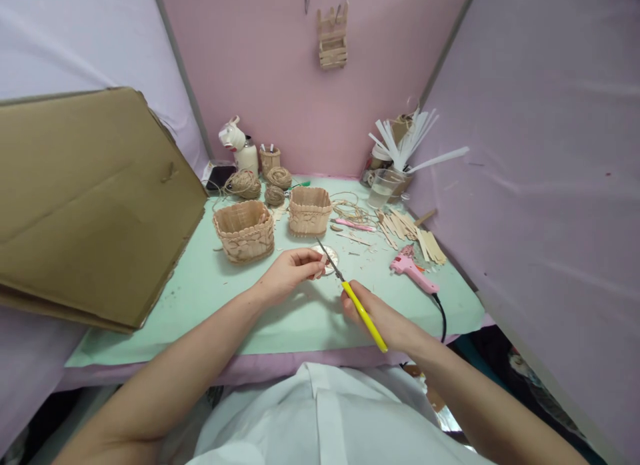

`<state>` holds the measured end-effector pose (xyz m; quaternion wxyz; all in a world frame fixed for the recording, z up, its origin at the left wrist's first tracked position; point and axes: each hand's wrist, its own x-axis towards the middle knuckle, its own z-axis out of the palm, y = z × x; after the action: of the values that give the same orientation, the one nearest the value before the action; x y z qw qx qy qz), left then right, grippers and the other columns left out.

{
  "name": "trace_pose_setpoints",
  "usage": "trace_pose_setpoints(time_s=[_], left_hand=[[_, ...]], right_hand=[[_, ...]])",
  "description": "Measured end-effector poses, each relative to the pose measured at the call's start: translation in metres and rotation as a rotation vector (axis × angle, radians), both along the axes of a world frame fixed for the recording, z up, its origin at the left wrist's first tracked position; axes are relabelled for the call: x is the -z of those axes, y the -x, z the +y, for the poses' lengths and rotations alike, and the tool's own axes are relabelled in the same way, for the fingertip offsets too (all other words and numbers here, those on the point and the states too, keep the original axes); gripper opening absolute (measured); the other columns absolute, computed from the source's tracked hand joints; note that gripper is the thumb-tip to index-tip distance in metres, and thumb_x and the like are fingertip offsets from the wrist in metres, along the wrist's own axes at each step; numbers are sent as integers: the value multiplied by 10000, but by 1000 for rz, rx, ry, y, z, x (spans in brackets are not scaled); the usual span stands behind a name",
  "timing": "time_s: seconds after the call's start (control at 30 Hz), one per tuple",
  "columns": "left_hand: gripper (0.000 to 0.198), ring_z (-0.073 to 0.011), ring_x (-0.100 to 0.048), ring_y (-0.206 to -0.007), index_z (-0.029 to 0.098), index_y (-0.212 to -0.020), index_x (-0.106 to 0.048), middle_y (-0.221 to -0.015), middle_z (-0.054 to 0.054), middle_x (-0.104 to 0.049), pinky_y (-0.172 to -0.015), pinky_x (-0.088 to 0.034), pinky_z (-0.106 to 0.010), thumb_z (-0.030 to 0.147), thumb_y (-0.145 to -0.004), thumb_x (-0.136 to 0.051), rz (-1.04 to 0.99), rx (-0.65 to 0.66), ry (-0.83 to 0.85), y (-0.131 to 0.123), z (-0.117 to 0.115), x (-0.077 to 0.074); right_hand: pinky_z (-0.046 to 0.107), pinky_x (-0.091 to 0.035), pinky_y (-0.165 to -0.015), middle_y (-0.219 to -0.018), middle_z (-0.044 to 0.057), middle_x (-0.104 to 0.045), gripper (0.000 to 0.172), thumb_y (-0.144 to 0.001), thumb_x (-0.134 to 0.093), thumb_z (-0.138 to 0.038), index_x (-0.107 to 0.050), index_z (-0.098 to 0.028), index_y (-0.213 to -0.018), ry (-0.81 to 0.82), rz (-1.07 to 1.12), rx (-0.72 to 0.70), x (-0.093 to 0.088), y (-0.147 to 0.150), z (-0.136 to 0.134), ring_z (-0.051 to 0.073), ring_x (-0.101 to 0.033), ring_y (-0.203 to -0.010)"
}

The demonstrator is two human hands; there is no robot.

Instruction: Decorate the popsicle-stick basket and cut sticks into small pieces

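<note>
Right hand (389, 316): closed around scissors with yellow handles (358, 303) and dark blades.
Left hand (289, 273): fingertips pinching small pale strip (324, 259), just beside the blades; material unclear.
Pink glue gun (414, 273), black-corded: lying at right.
Round white dish (334, 253): beneath the blades, partly hidden.
Two tan woven baskets (246, 243): upright, beyond left hand.
Brown twine balls (245, 184): behind baskets.

The bottle (247, 161) has a pot (270, 162) just to its right, twine (245, 184) before it, cardboard (95, 205) to its left, a cup (382, 190) well right, an ornament (333, 43) hanging above right.
</note>
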<state>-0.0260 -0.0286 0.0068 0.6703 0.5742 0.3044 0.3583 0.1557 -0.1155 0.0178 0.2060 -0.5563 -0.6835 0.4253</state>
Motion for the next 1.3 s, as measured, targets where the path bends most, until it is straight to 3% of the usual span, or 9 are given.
trace_pose_setpoints(time_s=[0.57,0.87,1.03,1.3], left_hand=[[152,-84,-455,-607,123,-638,-604,-629,9,-538,-621,-351,-214,265,-663,-650,-49,-43,27,-6,-8,-3],[222,-91,-436,-593,126,-608,-593,-616,-1,-532,-584,-329,-220,332,-623,-676,-45,4,66,-4,-8,-4],[230,-84,-401,-577,128,-619,-571,-608,6,-497,-549,-300,-210,341,-654,-648,-20,71,50,-1,-9,-11],[221,-74,-391,-564,116,-764,-639,-611,14,-492,-526,-269,-213,326,-698,-638,16,141,62,3,-6,-8]], right_hand=[[267,-332,-584,-691,-31,-365,185,-850,-376,-362,-337,-204,-762,23,-19,-45,-13,5,-1,116,-314,-611],[263,-315,-575,-690,-37,-340,235,-862,-343,-408,-324,-207,-741,35,-47,-2,-14,4,-4,115,-294,-607],[241,-294,-517,-639,-44,-337,311,-868,-333,-476,-315,-213,-705,70,-36,69,-14,4,-6,111,-303,-575],[264,-309,-577,-659,-34,-385,227,-808,-398,-387,-326,-212,-682,87,-87,27,-23,-5,-10,122,-349,-605]])
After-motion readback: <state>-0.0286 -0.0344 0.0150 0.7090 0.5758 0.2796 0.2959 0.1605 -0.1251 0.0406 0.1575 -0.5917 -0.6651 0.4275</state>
